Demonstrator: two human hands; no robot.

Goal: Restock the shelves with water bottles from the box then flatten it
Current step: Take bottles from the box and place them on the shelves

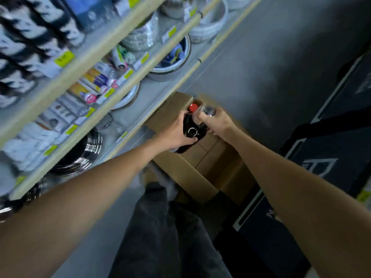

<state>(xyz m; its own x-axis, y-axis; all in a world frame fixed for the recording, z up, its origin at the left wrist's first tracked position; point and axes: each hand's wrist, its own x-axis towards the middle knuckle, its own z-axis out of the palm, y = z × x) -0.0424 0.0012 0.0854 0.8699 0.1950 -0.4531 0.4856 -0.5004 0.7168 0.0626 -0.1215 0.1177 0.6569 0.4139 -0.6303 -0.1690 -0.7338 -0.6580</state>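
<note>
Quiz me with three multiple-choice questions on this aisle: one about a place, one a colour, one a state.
1. Where is the box?
A. on a shelf
B. on the floor by the shelves
C. on a cart

2. What colour is the cap on the dark bottle?
A. red
B. green
C. white

3. What are the hands doing?
A. hanging idle
B. each gripping a bottle
C. pressing the box flat

Answers:
1 B: it stands open on the grey floor at the shelves' foot.
2 A: the cap shows bright red.
3 B: the left hand curls round the dark bottle, the right hand round a clear bottle.
</note>
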